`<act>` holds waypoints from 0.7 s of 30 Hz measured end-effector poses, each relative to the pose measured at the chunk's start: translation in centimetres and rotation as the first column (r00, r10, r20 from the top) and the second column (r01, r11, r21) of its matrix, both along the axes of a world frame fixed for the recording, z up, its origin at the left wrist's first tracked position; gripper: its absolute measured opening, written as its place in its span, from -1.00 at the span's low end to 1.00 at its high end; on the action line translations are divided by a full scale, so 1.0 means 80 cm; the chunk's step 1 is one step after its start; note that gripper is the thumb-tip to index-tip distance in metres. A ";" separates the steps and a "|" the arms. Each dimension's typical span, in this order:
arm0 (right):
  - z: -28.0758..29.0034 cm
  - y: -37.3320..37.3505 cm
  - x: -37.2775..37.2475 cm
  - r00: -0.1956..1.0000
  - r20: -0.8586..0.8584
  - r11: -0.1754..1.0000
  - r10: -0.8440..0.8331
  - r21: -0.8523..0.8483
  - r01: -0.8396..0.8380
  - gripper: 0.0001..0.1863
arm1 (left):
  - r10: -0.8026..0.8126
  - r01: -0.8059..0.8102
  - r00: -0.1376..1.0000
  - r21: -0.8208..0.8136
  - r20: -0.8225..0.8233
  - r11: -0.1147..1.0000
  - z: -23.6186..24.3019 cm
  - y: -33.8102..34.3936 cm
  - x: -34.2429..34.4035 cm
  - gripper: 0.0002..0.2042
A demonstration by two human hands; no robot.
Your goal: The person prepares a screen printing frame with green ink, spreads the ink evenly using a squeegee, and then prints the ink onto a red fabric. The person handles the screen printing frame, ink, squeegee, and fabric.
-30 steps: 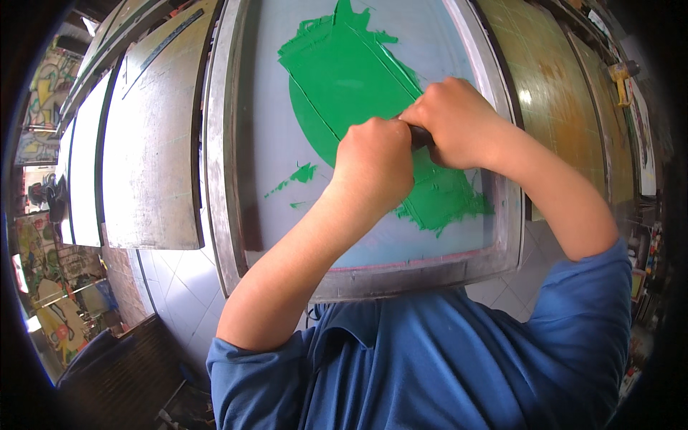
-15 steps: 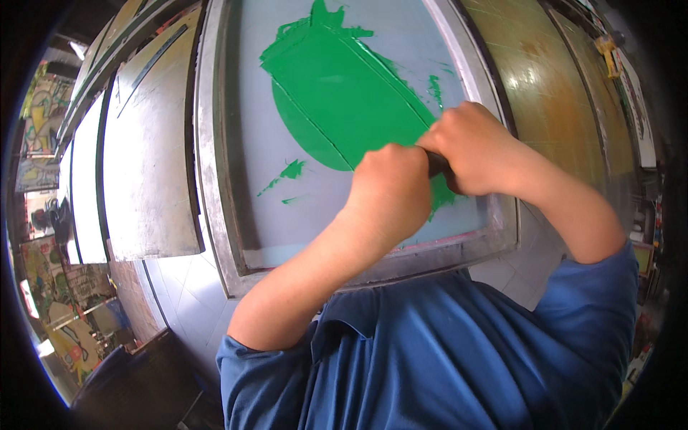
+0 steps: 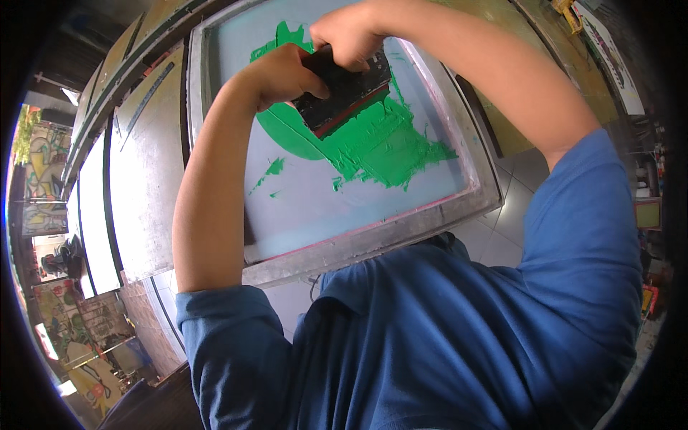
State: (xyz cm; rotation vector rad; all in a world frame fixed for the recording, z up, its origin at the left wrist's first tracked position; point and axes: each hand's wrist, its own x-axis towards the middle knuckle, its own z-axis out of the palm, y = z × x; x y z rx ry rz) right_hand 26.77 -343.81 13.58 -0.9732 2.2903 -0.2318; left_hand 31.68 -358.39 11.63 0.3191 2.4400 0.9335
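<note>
Both my hands grip a dark squeegee [image 3: 344, 89] with a reddish blade edge, tilted over a framed printing screen. My left hand [image 3: 285, 75] is closed on its left end, the thumb lying along its face. My right hand [image 3: 349, 37] is closed around its far right part. Below and around the squeegee, thick green ink [image 3: 390, 147] lies on the pale mesh [image 3: 301, 215], ragged at its near edge. A smoother green rounded shape shows at the left of the ink. The metal screen frame [image 3: 380, 240] borders the mesh close to my body.
Left of the frame stand flat pale boards [image 3: 147, 179], one with a dark strip [image 3: 147, 97] on it. Another yellowish board [image 3: 494, 93] lies to the right, with a yellow tool-like object [image 3: 566, 14] beyond. Painted panels [image 3: 79, 315] stand at the far left, above a tiled floor [image 3: 512, 186].
Both hands have moved away from my body and to the left with the squeegee. Its dark face now shows, and thick green ink lies spread on the near side where the hands were.
</note>
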 end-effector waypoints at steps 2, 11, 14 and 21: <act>0.009 -0.011 -0.005 0.999 -0.043 0.999 0.026 -0.032 -0.028 -0.75 | 0.011 -0.020 0.995 0.090 0.095 0.996 0.009 -0.007 -0.007 -0.68; 0.055 -0.033 -0.003 0.970 -0.226 0.993 0.092 0.088 -0.074 -0.72 | -0.011 0.012 0.996 0.009 -0.083 1.000 0.031 -0.035 -0.017 -0.67; 0.032 -0.040 -0.021 0.970 -0.240 0.999 0.045 0.017 -0.042 -0.74 | 0.018 -0.045 0.980 -0.134 -0.199 0.990 0.035 -0.035 -0.016 -0.67; -0.008 -0.070 -0.052 0.861 -0.508 0.997 0.023 -0.055 -0.059 -0.77 | 0.022 -0.107 0.953 -0.268 -0.303 0.958 0.000 -0.064 -0.061 -0.72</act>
